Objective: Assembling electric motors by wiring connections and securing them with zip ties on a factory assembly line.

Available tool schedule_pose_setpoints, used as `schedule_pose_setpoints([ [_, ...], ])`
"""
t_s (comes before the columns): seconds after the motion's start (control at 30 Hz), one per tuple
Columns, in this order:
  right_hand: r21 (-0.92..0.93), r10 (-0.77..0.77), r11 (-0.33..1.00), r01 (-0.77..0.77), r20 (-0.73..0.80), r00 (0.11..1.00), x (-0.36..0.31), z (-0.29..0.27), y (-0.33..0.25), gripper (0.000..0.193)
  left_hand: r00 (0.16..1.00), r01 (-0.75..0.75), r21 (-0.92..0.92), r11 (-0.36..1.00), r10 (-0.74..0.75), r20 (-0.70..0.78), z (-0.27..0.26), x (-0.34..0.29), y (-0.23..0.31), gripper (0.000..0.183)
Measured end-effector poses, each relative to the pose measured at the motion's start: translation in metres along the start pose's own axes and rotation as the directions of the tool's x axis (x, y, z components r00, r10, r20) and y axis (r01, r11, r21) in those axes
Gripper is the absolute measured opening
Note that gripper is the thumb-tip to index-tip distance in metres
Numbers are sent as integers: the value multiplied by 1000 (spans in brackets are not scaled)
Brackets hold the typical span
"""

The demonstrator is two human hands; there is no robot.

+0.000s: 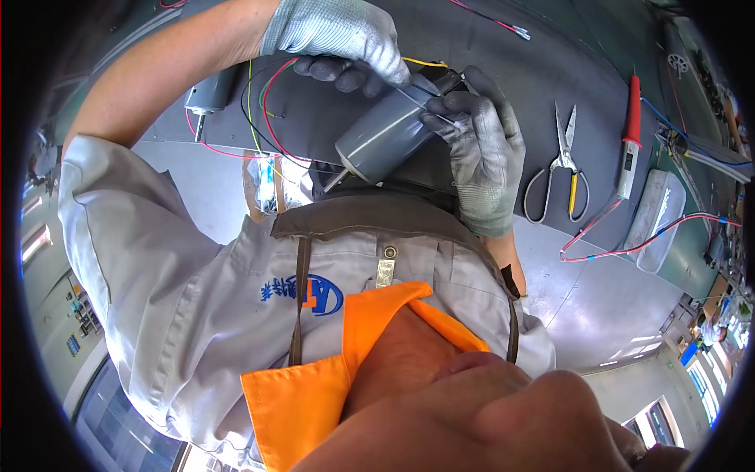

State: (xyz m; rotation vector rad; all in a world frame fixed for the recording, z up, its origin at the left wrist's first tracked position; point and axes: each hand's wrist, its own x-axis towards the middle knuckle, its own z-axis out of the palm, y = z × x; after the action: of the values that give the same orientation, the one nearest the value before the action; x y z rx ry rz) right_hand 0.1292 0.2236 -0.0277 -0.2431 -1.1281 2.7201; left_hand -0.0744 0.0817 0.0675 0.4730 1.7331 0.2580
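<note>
Gripping a grey motor point(385, 134) from both sides, two gloved hands are seen above the dark counter point(503, 55), close to its near edge. The left hand point(338, 39) is set on the motor's wired end, its fingers point(346, 75) curled together and pressed on the housing where a yellow wire point(425, 61) comes out. The right hand point(480, 149) is wrapped round the far side of the body, fingers clamped on the housing. The motor is held tilted, its shaft point(334, 179) pointed down toward the person's collar.

Red, green and black wires point(263, 118) are looped beneath the left hand, and a second motor point(206, 98) is lying just beyond them near the counter's left edge. Open counter is left to the right of the right hand before the scissors point(560, 169) are reached. Further right a red tool point(631, 134) is lying lengthwise, with a clear tray point(657, 220) beside it overhanging the counter's edge. Red and blue leads point(629, 244) are trailed across the tray and off the edge.
</note>
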Motion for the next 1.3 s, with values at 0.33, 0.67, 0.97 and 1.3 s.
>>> schedule_pose_setpoints([
  [0.33, -51, -98, 994, 98, 4, 995, -8, 8, 20, 52, 999, -32, -14, 999, 32, 15, 10, -16, -3, 45],
  [0.67, -654, 1, 52, 755, 756, 655, 1, 8, -7, 43, 914, -351, -235, 907, 276, -298, 38, 29, -52, 49],
  [0.97, -205, 36, 979, -8, 131, 991, -1, 6, -6, 46, 790, -515, -467, 719, 188, -584, 80, 35, -34, 33],
  [1.3, -603, -185, 782, 161, 22, 982, -8, 5, -3, 18, 773, -596, -557, 578, 224, -594, 99, 39, -27, 26],
])
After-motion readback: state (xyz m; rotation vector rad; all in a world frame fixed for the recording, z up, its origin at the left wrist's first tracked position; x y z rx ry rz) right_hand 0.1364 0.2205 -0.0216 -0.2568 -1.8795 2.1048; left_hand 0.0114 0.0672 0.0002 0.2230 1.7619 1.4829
